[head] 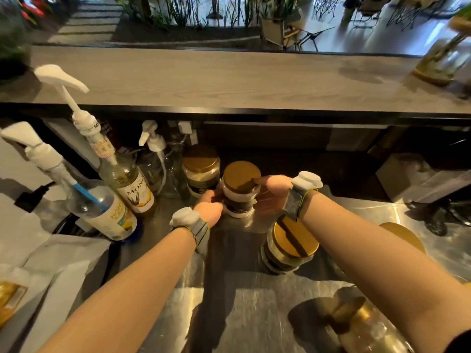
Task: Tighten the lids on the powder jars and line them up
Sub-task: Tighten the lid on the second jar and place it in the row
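I see left hand [209,208] fingers curled round jar [238,200] body; right hand [272,193] clasps opposite side, thumb on gold lid [240,175] rim. Second jar [201,174] just beside, behind-left.

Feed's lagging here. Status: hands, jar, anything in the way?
Left hand grips jar body; right hand wraps its upper side, thumb at gold lid. Second jar close behind-left, third jar under right forearm. Syrup bottles crowd left.

jars [201,174] [240,175] [293,238] [367,327]: at least 4 | pump bottles [102,215] [135,189] [153,159]: 3 | hands [209,208] [272,192]: 2
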The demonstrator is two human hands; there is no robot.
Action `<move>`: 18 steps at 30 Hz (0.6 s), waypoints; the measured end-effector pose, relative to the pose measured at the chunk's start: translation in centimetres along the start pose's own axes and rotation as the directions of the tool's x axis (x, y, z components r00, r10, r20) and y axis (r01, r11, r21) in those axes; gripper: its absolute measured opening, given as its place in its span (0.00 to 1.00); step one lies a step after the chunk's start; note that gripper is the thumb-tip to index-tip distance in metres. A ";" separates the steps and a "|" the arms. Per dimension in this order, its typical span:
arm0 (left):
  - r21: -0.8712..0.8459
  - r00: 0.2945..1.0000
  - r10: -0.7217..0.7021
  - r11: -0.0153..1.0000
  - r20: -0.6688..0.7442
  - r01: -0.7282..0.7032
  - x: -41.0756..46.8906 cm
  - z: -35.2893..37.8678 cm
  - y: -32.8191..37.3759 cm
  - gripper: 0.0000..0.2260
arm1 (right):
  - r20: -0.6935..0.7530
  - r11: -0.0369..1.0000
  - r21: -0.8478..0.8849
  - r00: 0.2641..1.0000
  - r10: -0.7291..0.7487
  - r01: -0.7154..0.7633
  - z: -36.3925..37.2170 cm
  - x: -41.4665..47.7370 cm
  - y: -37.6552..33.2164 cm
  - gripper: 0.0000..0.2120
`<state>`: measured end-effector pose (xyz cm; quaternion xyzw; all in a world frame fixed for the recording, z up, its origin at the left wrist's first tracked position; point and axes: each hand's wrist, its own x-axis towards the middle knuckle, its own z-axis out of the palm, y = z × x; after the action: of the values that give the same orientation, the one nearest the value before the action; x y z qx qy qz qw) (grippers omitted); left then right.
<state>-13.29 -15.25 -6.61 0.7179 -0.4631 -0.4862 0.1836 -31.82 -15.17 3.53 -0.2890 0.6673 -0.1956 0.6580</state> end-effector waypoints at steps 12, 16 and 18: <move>-0.021 0.998 0.052 0.998 0.024 -0.052 1.3 0.7 1.6 0.29 | -0.202 0.988 0.152 0.979 0.036 -0.005 0.9 2.3 -2.0 0.23; -0.145 0.998 0.024 0.989 -0.050 -0.031 1.9 1.4 1.9 0.27 | -0.210 0.996 0.089 0.977 0.036 -0.017 1.0 2.4 -3.1 0.22; -0.181 0.997 0.033 0.982 -0.071 -0.046 1.8 1.4 2.3 0.27 | -0.170 0.999 0.039 0.985 0.025 -0.018 1.2 2.7 -3.4 0.21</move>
<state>-15.47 -17.68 -6.52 0.7047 -0.4242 -0.4985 0.2738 -30.13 -19.29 3.60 -0.2519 0.7204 -0.2247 0.6059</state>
